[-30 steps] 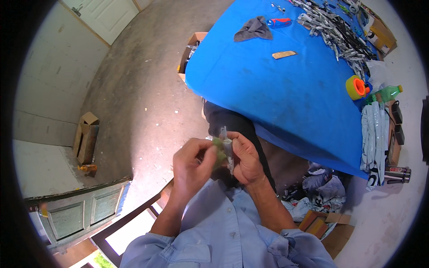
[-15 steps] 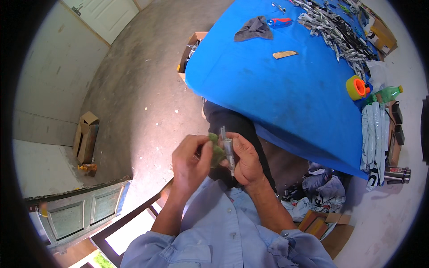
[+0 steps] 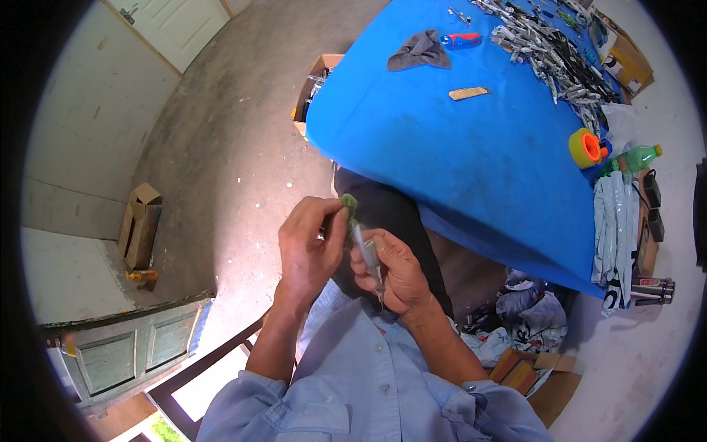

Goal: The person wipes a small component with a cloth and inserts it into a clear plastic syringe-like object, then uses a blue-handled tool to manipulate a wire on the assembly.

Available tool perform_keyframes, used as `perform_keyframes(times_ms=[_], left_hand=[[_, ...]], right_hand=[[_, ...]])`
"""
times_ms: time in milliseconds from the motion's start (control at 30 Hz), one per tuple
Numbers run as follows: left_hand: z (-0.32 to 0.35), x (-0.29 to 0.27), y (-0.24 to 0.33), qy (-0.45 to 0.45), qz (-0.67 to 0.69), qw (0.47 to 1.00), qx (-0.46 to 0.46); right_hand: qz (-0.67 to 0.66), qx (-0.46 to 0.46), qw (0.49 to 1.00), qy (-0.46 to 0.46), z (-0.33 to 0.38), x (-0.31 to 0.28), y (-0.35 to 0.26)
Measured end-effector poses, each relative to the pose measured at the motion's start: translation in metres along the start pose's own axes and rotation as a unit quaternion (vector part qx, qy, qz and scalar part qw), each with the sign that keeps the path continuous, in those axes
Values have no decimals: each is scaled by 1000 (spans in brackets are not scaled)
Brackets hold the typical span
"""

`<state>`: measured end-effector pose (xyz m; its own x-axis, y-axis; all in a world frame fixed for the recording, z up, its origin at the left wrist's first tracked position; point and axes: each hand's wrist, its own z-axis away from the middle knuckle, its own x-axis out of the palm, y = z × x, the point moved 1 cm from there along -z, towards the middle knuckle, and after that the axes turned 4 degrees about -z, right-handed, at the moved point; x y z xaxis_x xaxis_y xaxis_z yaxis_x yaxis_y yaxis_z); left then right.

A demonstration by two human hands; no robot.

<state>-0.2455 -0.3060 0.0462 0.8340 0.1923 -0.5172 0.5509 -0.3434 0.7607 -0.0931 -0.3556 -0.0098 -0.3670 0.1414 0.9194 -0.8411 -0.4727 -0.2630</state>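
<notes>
My left hand (image 3: pixel 305 234) is closed, pinching a small crumpled green scrubbing pad (image 3: pixel 348 202) between thumb and fingertips. The pad is beside the upper end of a slim silver-grey tool (image 3: pixel 371 259); whether they touch, I cannot tell. My right hand (image 3: pixel 398 267) is wrapped round this tool, which has a wider middle and a thin pointed lower end. It tilts, with its point toward my shirt, and part of it is smeared by motion. Both hands are in front of my body, over my dark trousers, off the near edge of the blue-covered table (image 3: pixel 442 147).
On the table lie a grey cloth (image 3: pixel 420 51), a red-and-blue tube (image 3: pixel 462 41), a tan strip (image 3: pixel 469 93) and a heap of silvery tools (image 3: pixel 552 62). Yellow-orange tape (image 3: pixel 585 149) and a green bottle (image 3: pixel 642 157) are at right. Cardboard boxes (image 3: pixel 140 225) stand on the floor.
My left hand has risen with the green pad, from beside the tool's middle to near its upper end. The tool in my right hand has tilted and dropped slightly.
</notes>
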Motion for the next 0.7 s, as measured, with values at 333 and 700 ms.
perform_keyframes(times_ms=[333, 700], left_hand=[[17, 0, 22, -48, -67, 987, 140], [5, -10, 21, -50, -21, 995, 78]], right_hand=[[0, -23, 1000, -18, -5, -9, -7], [-99, -10, 995, -4, -9, -22, -11]])
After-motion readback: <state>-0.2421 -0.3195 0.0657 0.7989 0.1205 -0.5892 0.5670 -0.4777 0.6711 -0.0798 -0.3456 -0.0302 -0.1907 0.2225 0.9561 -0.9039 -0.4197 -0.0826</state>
